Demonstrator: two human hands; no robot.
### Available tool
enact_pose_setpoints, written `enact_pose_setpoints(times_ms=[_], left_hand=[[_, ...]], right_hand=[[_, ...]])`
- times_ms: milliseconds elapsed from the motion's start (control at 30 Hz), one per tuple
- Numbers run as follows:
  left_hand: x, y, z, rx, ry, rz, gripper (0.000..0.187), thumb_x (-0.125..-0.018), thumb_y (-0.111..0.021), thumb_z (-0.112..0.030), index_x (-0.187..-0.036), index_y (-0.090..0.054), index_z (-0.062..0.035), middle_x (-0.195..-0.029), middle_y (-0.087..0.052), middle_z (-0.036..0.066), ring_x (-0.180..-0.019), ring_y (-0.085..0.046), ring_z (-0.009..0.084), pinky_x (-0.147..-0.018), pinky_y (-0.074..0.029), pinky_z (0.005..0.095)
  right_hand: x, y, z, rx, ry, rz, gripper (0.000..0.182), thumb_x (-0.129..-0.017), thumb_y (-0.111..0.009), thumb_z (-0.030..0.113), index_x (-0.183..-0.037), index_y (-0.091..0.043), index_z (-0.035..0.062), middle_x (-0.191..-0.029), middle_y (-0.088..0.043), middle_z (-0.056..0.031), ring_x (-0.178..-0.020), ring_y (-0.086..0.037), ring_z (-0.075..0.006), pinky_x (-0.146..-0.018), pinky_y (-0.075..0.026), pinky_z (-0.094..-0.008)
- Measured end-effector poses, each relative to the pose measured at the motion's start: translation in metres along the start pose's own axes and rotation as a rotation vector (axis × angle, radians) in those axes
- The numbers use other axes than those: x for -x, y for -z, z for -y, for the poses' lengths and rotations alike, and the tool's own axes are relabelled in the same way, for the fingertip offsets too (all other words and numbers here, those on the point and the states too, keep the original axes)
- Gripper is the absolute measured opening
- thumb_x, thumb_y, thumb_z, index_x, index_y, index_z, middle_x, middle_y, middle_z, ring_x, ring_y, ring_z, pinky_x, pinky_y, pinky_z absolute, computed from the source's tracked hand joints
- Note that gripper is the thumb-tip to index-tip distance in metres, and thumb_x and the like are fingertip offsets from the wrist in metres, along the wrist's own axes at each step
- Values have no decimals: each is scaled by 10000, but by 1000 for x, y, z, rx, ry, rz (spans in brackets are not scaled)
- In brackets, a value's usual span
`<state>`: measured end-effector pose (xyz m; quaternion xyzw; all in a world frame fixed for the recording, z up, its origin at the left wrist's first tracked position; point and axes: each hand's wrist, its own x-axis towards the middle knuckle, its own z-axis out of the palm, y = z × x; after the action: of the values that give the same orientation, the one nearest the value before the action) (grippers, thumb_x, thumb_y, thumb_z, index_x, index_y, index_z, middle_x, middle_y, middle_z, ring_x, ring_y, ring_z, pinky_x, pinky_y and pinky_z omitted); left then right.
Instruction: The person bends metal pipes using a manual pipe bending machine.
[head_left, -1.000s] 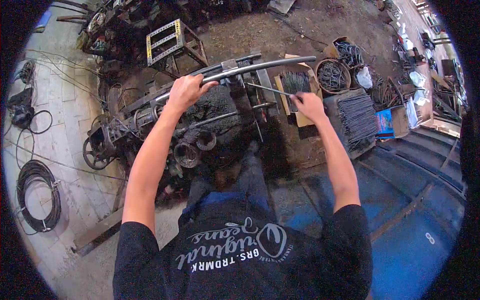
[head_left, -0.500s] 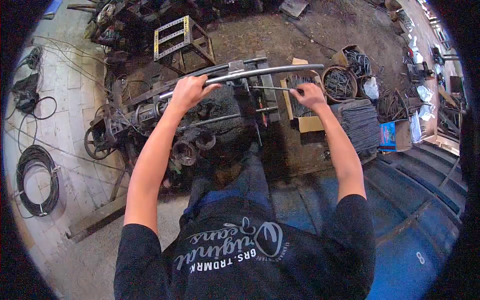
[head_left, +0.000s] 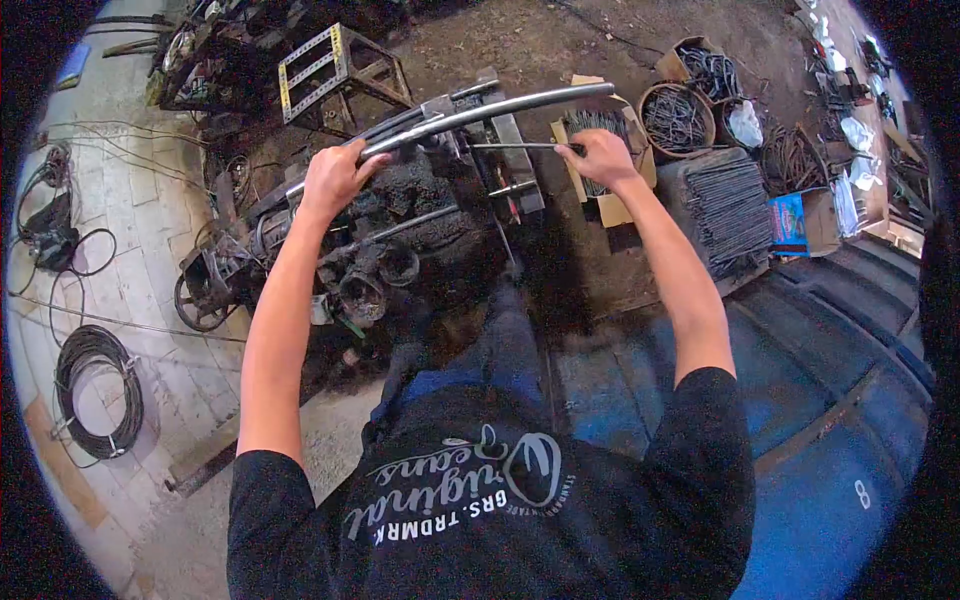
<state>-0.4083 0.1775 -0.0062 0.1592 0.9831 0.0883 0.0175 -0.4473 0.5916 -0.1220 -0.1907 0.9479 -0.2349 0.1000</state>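
My left hand (head_left: pixel 334 182) is closed over a long shiny metal bar (head_left: pixel 500 105) that runs across the machine, bowed in this wide view. My right hand (head_left: pixel 605 160) pinches the outer end of a thin metal rod (head_left: pixel 515 146). The rod's other end meets the dark, greasy machine (head_left: pixel 420 195) below the bar; whether it goes inside is hidden. Under my right hand stands an open cardboard box (head_left: pixel 616 211) holding many thin rods.
A metal stand (head_left: pixel 340 75) is behind the machine. To the right are a round bin of metal pieces (head_left: pixel 676 118), a stack of dark rods (head_left: pixel 735 210) and a blue-printed box (head_left: pixel 788 225). Coiled cable (head_left: pixel 72 385) lies on the left floor.
The view has turned, so the machine, bar and boxes appear further up and left. Both hands keep their holds on the bar and the thin rod.
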Motion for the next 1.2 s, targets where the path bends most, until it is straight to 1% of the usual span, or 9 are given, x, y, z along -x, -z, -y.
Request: enact_pose_setpoints(times_ms=[267,333,367,467,667,767,900,1067,1200], left_hand=[[-4,5,-6,-17,48,70,477,-863,-566,-502,-781,-572,-32,-648,-601,208,-653,-600,402,-584,-467,479],[-3,3,-6,-42,58,86,478,-864,-564,-503,-789,-574,-31,-657,-607,208,-659,-603,402,-585,-468,479],[-3,2,-6,-45,59,78,481,-864,-563,-504,-790,-573,-29,-663,-609,209,-660,-603,404,-586,-469,480],[-5,9,-12,-51,64,78,487,-864,-561,-509,-790,-569,-28,-672,-612,211,-663,-602,409,-588,-469,483],[0,14,-19,-91,102,100,473,-856,-576,-504,-854,-557,-31,-688,-614,206,-700,-607,410,-627,-473,487],[14,24,-21,43,66,-42,381,-833,-653,-348,-1067,-571,-57,-986,-630,152,-909,-603,342,-765,-477,434],[65,40,12,-22,153,-77,378,-827,-659,-219,-1164,-573,-72,-1082,-608,105,-999,-571,307,-848,-458,388],[110,48,33,30,240,-188,361,-839,-638,-133,-1192,-583,-82,-1065,-613,127,-974,-582,324,-834,-472,381],[117,42,40,54,274,-262,318,-847,-627,-121,-1164,-617,-98,-1019,-627,136,-912,-605,320,-787,-489,373]], right_hand=[[-20,-3,4,11,48,35,448,-825,-569,487,-927,-690,68,-923,-653,-169,-923,-615,-343,-822,-492,-429],[-25,-8,13,-64,174,15,328,-819,-597,317,-940,-671,20,-886,-613,-172,-916,-597,-341,-796,-479,-432],[-29,-21,18,-123,250,-51,213,-732,-623,189,-874,-661,34,-859,-613,-167,-919,-600,-342,-800,-493,-435],[-50,-57,41,-114,407,-64,207,-682,-618,95,-869,-649,14,-851,-604,-176,-891,-599,-352,-796,-491,-444],[-80,-75,80,-115,442,-44,206,-679,-650,74,-870,-640,-2,-896,-595,-188,-919,-579,-371,-844,-456,-451],[-82,-80,79,-79,473,-127,195,-664,-643,55,-856,-644,17,-880,-606,-171,-902,-588,-366,-798,-467,-457],[-71,-64,83,-16,356,-126,166,-669,-622,53,-829,-668,53,-920,-617,-138,-904,-600,-338,-792,-481,-439],[-74,-74,71,-23,357,-216,194,-677,-613,41,-853,-690,71,-913,-620,-135,-907,-609,-319,-799,-487,-434],[-78,-71,74,24,287,-119,217,-688,-620,42,-892,-691,66,-932,-626,-126,-933,-602,-316,-819,-476,-429]])
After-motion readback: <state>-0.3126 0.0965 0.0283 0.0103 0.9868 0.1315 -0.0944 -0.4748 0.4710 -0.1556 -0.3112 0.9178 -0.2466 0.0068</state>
